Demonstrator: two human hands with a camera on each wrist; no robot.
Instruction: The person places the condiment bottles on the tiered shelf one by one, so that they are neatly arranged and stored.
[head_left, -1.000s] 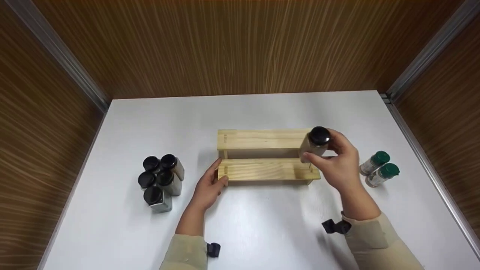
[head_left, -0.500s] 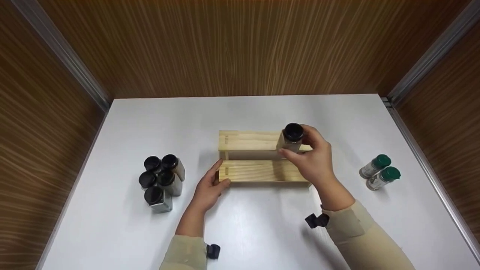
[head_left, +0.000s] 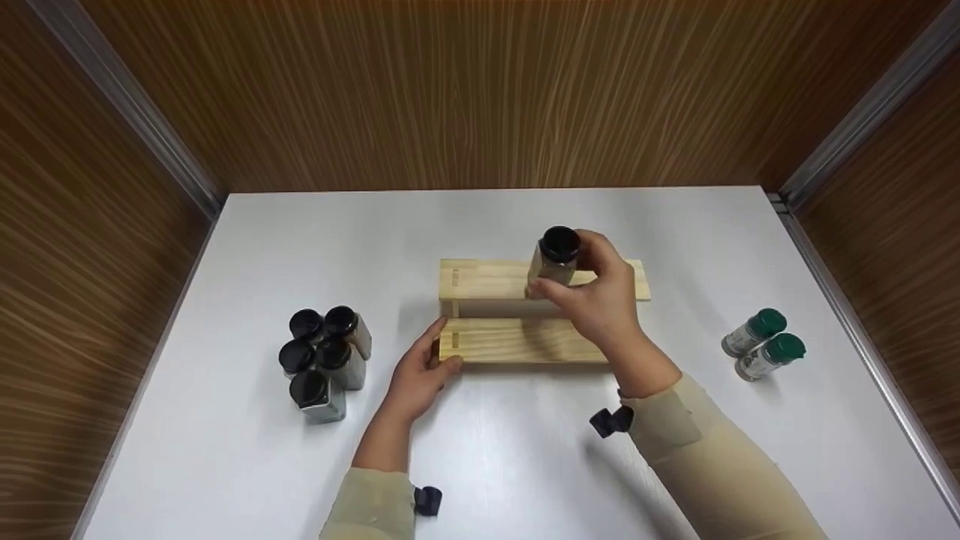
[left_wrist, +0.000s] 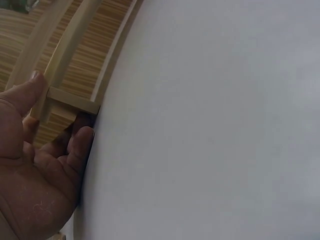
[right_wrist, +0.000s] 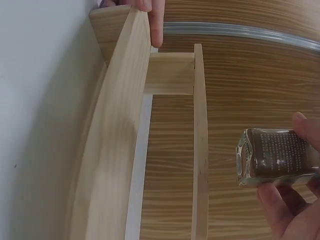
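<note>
My right hand [head_left: 606,304] holds a square spice jar [head_left: 553,266] with a black lid, thumb on one side and fingers on the other. In the head view the jar overlaps the upper step of a two-step pale wooden spice rack [head_left: 517,341]. The right wrist view shows the jar [right_wrist: 280,152] apart from the rack, with a brown label bearing small light print. At the rack's left end, my left hand [head_left: 412,381] grips the lower step, its thumb at the front. In the left wrist view fingers of that hand [left_wrist: 45,175] curl under the wood [left_wrist: 72,100].
Several black-lidded spice jars [head_left: 322,405] stand clustered on the white table [head_left: 510,465] at the left. Two green-capped spice bottles [head_left: 757,356] stand at the right. Wood-grain panels [head_left: 480,97] enclose the table at the back and sides.
My right hand has carried the jar leftward from the rack's right end to over the middle of the upper step. The left hand has stayed on the rack's left end.
</note>
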